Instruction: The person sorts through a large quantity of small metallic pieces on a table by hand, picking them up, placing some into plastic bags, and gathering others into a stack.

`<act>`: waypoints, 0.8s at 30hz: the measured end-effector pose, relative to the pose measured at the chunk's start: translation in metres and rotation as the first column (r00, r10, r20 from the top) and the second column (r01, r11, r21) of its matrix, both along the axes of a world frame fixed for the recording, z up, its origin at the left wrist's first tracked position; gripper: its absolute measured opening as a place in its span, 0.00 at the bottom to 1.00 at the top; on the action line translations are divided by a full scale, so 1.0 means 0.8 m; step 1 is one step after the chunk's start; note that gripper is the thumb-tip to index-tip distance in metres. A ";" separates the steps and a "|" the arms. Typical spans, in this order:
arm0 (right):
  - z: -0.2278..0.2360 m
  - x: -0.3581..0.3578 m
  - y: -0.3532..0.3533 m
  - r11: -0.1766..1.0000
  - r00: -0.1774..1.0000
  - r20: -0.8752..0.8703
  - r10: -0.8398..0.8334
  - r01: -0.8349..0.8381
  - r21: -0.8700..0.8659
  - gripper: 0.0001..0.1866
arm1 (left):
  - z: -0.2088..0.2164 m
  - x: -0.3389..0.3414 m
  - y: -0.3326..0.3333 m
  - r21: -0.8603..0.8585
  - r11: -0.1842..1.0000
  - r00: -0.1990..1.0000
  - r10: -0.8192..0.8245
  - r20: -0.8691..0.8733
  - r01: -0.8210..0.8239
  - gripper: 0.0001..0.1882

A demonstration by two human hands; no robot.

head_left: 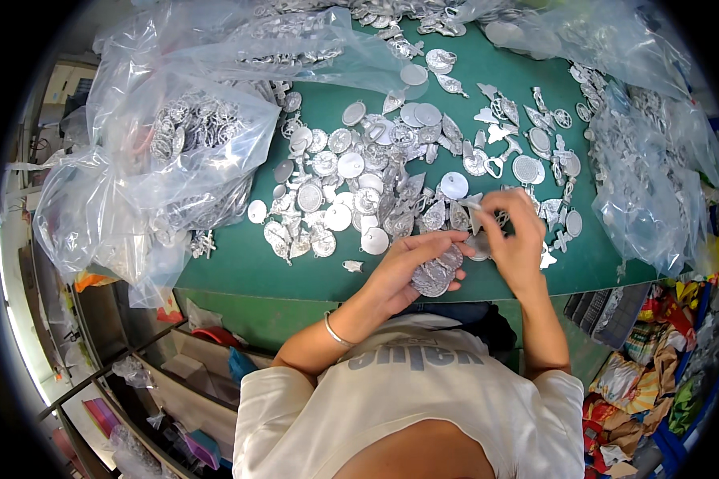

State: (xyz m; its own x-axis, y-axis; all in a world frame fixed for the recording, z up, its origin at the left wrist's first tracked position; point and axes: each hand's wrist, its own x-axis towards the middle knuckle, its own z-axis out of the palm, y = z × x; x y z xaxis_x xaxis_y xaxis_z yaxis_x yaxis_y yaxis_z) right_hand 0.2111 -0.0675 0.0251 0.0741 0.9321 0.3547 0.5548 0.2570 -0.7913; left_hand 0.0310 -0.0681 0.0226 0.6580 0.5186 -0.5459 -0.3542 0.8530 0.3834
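Left hand [404, 270] grip clamped on embossed round silver metal medallions [434, 276], near green tabletop's [299, 275] front edge; right hand [514, 230] bent, can't tell if gripping.

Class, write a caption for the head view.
Left fingers cradle round silvery medallions at a green table heaped with metal pieces.

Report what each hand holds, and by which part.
Left hand: round silver medallions, supported from beneath. Right hand: cannot tell whether it holds anything.
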 end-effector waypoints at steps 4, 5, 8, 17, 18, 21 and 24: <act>0.021 0.001 -0.015 0.913 0.918 0.062 0.393 -0.397 0.094 0.08 | 0.005 -0.001 0.007 -0.162 0.985 0.998 0.068 0.013 -0.065 0.17; 0.024 0.001 -0.011 0.881 0.879 -0.061 0.473 -0.471 0.041 0.07 | -0.001 -0.004 0.008 -0.127 0.991 0.996 0.059 0.062 -0.051 0.17; 0.007 0.009 0.011 0.982 0.982 -0.001 0.189 -0.189 -0.013 0.09 | -0.016 -0.008 0.006 -0.021 0.999 0.989 0.044 0.142 -0.042 0.17; -0.027 -0.007 0.038 0.991 0.892 0.432 0.130 -0.111 -0.069 0.15 | 0.001 0.000 -0.009 0.219 0.956 0.969 0.223 -0.105 -0.197 0.15; -0.026 -0.005 0.036 0.993 0.931 0.349 0.112 -0.087 -0.085 0.14 | 0.002 0.002 -0.010 0.247 0.950 0.967 0.227 -0.115 -0.193 0.14; -0.018 -0.012 0.029 0.995 0.882 0.461 0.099 -0.080 -0.061 0.13 | 0.005 0.004 -0.015 0.272 0.942 0.968 0.229 -0.101 -0.195 0.13; -0.009 -0.020 0.024 0.991 0.880 0.460 0.115 -0.069 -0.117 0.13 | 0.001 0.001 -0.021 0.309 0.919 0.959 0.277 -0.061 -0.246 0.13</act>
State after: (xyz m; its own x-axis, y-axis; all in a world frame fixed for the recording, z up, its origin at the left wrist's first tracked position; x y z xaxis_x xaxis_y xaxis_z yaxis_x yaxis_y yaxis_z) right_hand 0.1955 -0.0483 0.0179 -0.1656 0.9572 0.2373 0.8423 0.2624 -0.4708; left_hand 0.0318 -0.0846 0.0237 0.4259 0.8123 -0.3984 -0.4950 0.5778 0.6489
